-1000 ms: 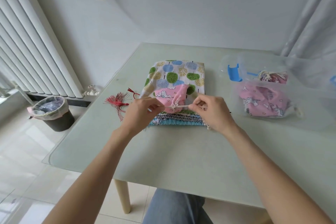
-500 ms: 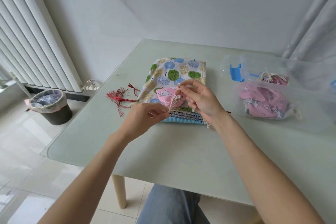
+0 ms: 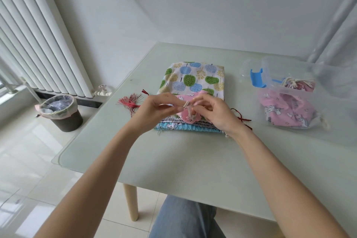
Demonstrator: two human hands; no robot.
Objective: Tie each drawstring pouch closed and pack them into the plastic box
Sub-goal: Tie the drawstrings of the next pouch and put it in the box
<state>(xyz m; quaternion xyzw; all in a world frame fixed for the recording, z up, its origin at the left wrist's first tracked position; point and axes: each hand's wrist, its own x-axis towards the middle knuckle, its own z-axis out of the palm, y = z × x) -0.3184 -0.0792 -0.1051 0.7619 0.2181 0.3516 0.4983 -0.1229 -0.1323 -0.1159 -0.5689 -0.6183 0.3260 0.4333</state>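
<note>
A small pink unicorn pouch (image 3: 188, 113) lies on a stack of flat pouches, whose top one has a tree print (image 3: 195, 78). My left hand (image 3: 159, 109) pinches a cream drawstring (image 3: 185, 104) at the pouch's gathered mouth. My right hand (image 3: 214, 111) pinches the cord just right of it, fingers curled over the pouch. The two hands almost touch. At the right stands the clear plastic box (image 3: 289, 75) with a pink unicorn pouch (image 3: 286, 110) inside and another pouch (image 3: 298, 84) behind that one.
A blue latch (image 3: 257, 79) sits on the box's left side. Red tassels (image 3: 129, 101) lie left of the stack and a red cord (image 3: 241, 118) at its right. Beside the glass-topped table (image 3: 193, 156), a bin (image 3: 59, 112) stands on the floor below a radiator.
The hands have come together over the pouch mouth. My right hand has dropped from above the pouch to the cord beside my left fingers, and the camera view has shifted slightly.
</note>
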